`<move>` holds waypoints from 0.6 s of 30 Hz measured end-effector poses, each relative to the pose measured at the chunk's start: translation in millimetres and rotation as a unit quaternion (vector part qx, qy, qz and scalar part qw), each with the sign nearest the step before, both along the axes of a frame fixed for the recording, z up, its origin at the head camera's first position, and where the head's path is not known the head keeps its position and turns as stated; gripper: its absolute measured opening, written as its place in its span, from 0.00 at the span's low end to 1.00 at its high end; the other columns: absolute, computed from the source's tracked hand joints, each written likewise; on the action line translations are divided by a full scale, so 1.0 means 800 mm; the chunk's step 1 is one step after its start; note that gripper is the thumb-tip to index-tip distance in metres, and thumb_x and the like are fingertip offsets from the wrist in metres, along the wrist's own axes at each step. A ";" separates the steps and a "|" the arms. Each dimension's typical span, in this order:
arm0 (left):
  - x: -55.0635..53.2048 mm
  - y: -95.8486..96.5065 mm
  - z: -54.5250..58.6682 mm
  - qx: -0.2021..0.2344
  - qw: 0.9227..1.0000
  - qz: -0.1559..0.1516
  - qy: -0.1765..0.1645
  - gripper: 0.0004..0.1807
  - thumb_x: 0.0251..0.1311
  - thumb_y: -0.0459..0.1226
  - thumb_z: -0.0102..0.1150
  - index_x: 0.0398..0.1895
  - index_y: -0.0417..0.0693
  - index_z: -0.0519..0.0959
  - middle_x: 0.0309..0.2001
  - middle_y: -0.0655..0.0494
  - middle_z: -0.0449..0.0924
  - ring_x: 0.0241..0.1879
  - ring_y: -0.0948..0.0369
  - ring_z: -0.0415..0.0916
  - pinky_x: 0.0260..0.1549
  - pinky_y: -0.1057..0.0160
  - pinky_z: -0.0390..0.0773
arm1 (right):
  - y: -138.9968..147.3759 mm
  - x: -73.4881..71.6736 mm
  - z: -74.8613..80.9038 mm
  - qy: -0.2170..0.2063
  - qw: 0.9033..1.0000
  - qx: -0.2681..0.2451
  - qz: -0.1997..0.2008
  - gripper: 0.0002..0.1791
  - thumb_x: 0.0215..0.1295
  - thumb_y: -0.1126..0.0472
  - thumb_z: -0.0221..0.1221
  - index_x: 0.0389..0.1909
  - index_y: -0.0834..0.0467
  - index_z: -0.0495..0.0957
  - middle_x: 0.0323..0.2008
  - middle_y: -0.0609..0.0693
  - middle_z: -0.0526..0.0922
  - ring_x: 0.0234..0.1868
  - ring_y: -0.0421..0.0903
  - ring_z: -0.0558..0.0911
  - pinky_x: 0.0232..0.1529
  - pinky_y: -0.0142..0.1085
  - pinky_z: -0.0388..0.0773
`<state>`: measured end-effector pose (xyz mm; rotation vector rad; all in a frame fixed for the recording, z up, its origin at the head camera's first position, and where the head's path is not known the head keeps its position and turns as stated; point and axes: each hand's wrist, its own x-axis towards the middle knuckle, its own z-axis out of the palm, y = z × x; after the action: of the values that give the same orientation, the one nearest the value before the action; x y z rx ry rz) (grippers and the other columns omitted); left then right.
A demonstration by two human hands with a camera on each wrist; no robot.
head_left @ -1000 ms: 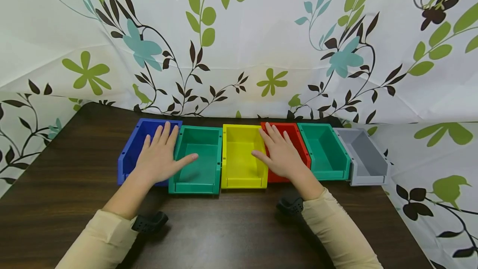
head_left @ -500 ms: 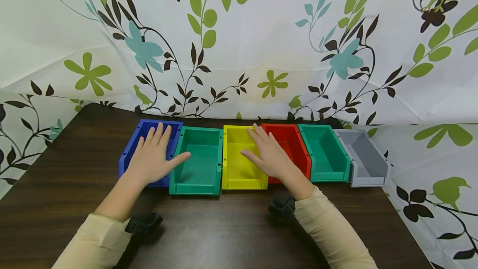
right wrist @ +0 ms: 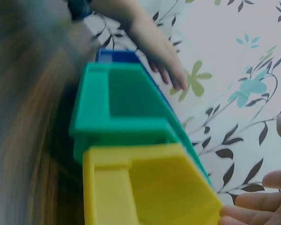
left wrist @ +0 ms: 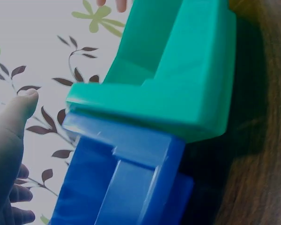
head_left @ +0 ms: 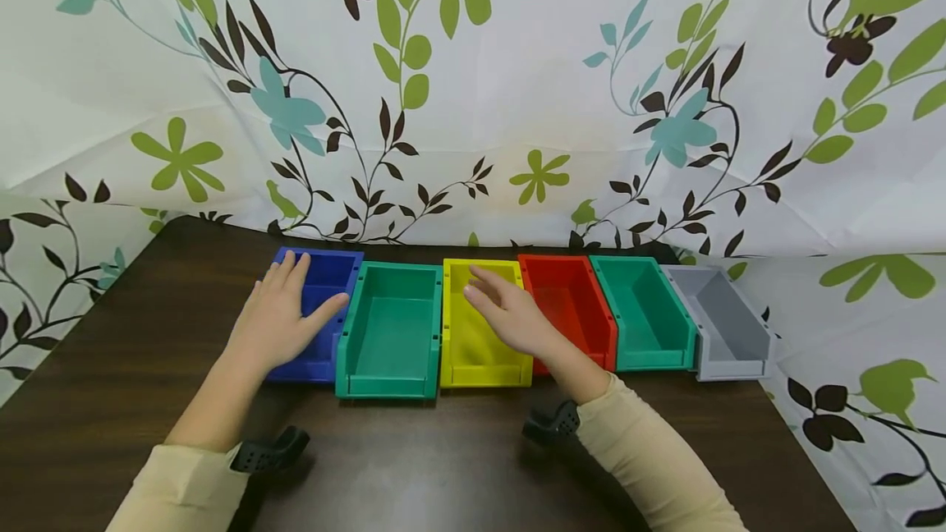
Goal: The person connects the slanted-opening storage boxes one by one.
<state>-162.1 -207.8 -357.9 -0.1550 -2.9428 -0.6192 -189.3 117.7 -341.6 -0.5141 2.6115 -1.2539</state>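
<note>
"Fingers straight and released on your left hand [head_left: 273,327], thumb spread wide, grasping nothing. You have it over the left side of the blue bin [head_left: 325,294], and your left wrist view shows it apart from that bin."

"And your right hand [head_left: 515,320]?"

"You hold it above the yellow bin [head_left: 484,373], fingers near together and slightly bent, likewise released. Your right wrist view puts the fingertips by that bin's edge; whether you touch it, I can't tell."

"So where do your bins sit?"

"Side by side toward the far edge of your dark table [head_left: 414,466]. From your left: blue, the left green bin [head_left: 394,323], yellow, the red bin [head_left: 563,298], the right green bin [head_left: 645,314], then the grey bin [head_left: 723,314] at the end."

"What's around you?"

"Behind the row hangs a white cloth [head_left: 510,64] printed with leaves, flowers and birds. You wear cream sleeves [head_left: 654,446], and a black device [head_left: 268,453] sits at each wrist."
</note>
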 end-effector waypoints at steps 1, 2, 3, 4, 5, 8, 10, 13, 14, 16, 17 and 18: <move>0.000 -0.003 -0.001 0.004 1.000 0.003 0.003 0.52 0.61 0.66 0.40 0.72 0.31 0.48 0.71 0.27 0.43 0.69 0.31 0.42 0.63 0.30 0.46 | -0.002 0.001 0.002 -0.023 0.999 -0.023 -0.005 0.34 0.69 0.39 0.46 0.71 0.49 0.58 0.65 0.50 0.71 0.61 0.49 0.75 0.58 0.47 0.74; 0.000 -0.006 -0.001 0.007 1.000 0.007 0.007 0.52 0.62 0.65 0.40 0.71 0.31 0.48 0.71 0.27 0.43 0.69 0.30 0.43 0.62 0.30 0.47 | -0.004 0.001 0.003 -0.045 0.998 -0.045 -0.010 0.33 0.68 0.39 0.47 0.71 0.48 0.59 0.64 0.50 0.72 0.60 0.49 0.77 0.57 0.46 0.75; 0.000 -0.009 -0.002 0.012 1.000 0.012 0.010 0.51 0.62 0.65 0.41 0.71 0.30 0.49 0.71 0.26 0.44 0.69 0.30 0.43 0.62 0.29 0.47 | -0.006 0.002 0.006 -0.065 0.996 -0.065 -0.013 0.33 0.68 0.39 0.47 0.71 0.48 0.59 0.63 0.51 0.73 0.58 0.49 0.78 0.56 0.46 0.76; 0.000 -0.012 -0.003 0.018 1.000 0.017 0.013 0.51 0.62 0.64 0.42 0.71 0.30 0.50 0.70 0.26 0.45 0.68 0.30 0.44 0.61 0.29 0.48 | -0.008 0.003 0.008 -0.089 0.992 -0.087 -0.015 0.33 0.68 0.39 0.48 0.70 0.49 0.59 0.63 0.52 0.73 0.57 0.50 0.79 0.55 0.45 0.77; 0.000 -0.015 -0.004 0.024 0.999 0.024 0.013 0.50 0.63 0.63 0.42 0.71 0.29 0.50 0.70 0.26 0.45 0.68 0.30 0.45 0.61 0.29 0.49 | -0.009 0.004 0.010 -0.115 0.987 -0.109 -0.013 0.33 0.68 0.40 0.47 0.70 0.50 0.59 0.62 0.53 0.73 0.56 0.51 0.79 0.55 0.45 0.77; 0.000 -0.025 -0.007 0.052 0.997 0.049 0.010 0.46 0.65 0.59 0.44 0.70 0.28 0.51 0.69 0.24 0.48 0.67 0.30 0.48 0.59 0.29 0.53 | -0.014 0.006 0.017 -0.189 0.968 -0.166 0.002 0.35 0.69 0.40 0.47 0.71 0.53 0.57 0.64 0.56 0.71 0.58 0.52 0.78 0.56 0.44 0.76; 0.000 -0.031 -0.010 0.072 0.995 0.067 0.008 0.43 0.67 0.54 0.45 0.69 0.27 0.51 0.66 0.23 0.52 0.64 0.29 0.52 0.57 0.30 0.57 | -0.017 0.008 0.021 -0.236 0.952 -0.195 0.013 0.36 0.69 0.41 0.47 0.72 0.54 0.55 0.66 0.57 0.68 0.59 0.53 0.77 0.57 0.44 0.75; 0.002 -0.038 -0.014 0.101 0.991 0.090 0.011 0.36 0.69 0.46 0.45 0.67 0.25 0.55 0.62 0.21 0.60 0.60 0.27 0.58 0.56 0.31 0.61 | -0.022 0.011 0.026 -0.287 0.931 -0.223 0.018 0.34 0.71 0.43 0.46 0.72 0.54 0.54 0.68 0.58 0.64 0.61 0.55 0.75 0.57 0.44 0.75; 0.002 -0.041 -0.015 0.109 0.989 0.095 0.015 0.33 0.69 0.43 0.45 0.66 0.25 0.57 0.60 0.21 0.63 0.59 0.27 0.60 0.55 0.31 0.62 | -0.023 0.012 0.028 -0.299 0.926 -0.229 0.018 0.34 0.71 0.43 0.45 0.73 0.54 0.53 0.69 0.59 0.63 0.62 0.56 0.74 0.57 0.43 0.74; 0.003 -0.044 -0.016 0.121 0.987 0.101 0.019 0.29 0.68 0.39 0.44 0.64 0.24 0.60 0.58 0.21 0.66 0.57 0.27 0.62 0.54 0.32 0.64 | -0.026 0.013 0.031 -0.314 0.919 -0.238 0.015 0.33 0.72 0.44 0.45 0.73 0.54 0.53 0.69 0.59 0.62 0.63 0.57 0.73 0.57 0.43 0.74; 0.004 -0.045 -0.016 0.127 0.986 0.103 0.019 0.27 0.68 0.38 0.43 0.63 0.25 0.62 0.57 0.22 0.67 0.56 0.28 0.63 0.53 0.33 0.65 | -0.027 0.014 0.033 -0.318 0.917 -0.240 0.013 0.33 0.72 0.45 0.44 0.73 0.54 0.53 0.70 0.60 0.62 0.63 0.58 0.72 0.57 0.43 0.74; 0.004 -0.046 -0.016 0.130 0.986 0.104 0.020 0.26 0.67 0.37 0.43 0.62 0.24 0.63 0.56 0.22 0.68 0.56 0.28 0.64 0.52 0.33 0.66 | -0.027 0.014 0.035 -0.320 0.916 -0.242 0.013 0.33 0.72 0.45 0.44 0.73 0.54 0.53 0.70 0.60 0.61 0.64 0.58 0.72 0.57 0.43 0.74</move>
<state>-159.2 -244.7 -371.0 0.1619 -2.7551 -0.9438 -177.9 95.7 -313.7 -0.1532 1.7533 -1.7106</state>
